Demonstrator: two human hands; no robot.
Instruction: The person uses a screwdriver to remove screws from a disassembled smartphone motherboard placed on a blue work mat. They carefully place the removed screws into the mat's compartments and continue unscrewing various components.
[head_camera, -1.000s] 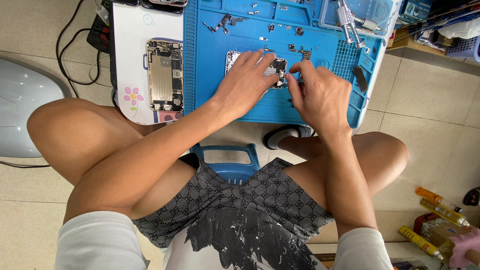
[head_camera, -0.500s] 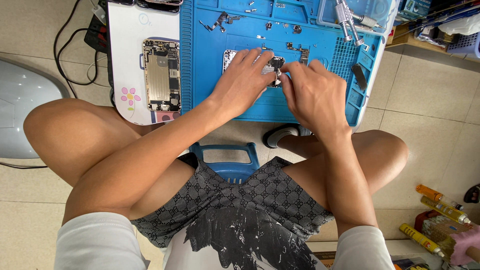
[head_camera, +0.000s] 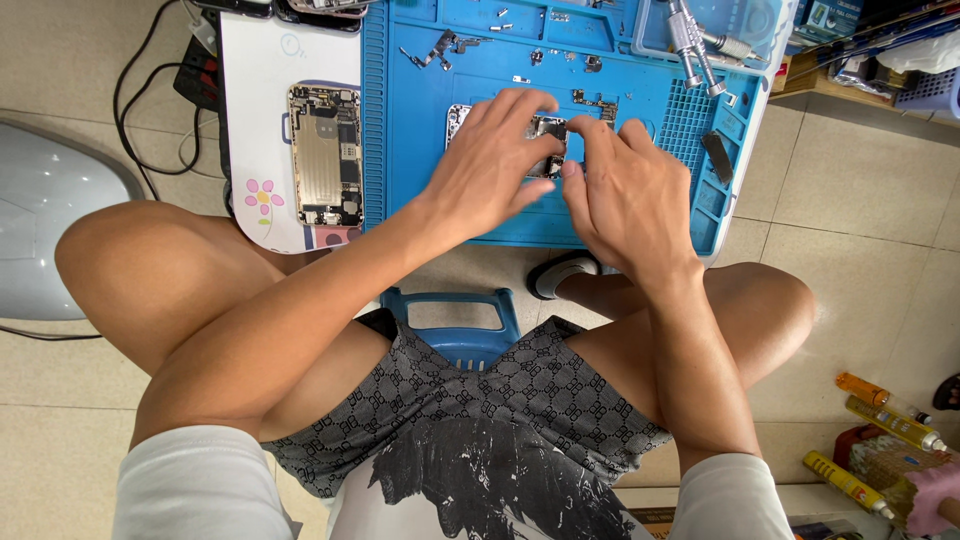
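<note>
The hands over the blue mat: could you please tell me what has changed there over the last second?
Very little. The right hand shifted slightly left, its fingers closing in beside the left hand on the opened phone. Both hands kept working on that phone throughout. The blue mat, the second opened phone on the white board and the loose small parts stayed put.

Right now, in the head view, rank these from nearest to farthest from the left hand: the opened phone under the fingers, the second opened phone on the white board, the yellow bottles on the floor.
1. The opened phone, on the blue mat, directly under the left hand.
2. The second opened phone, off to the left on the white board.
3. The yellow bottles, far lower right on the floor.
</note>
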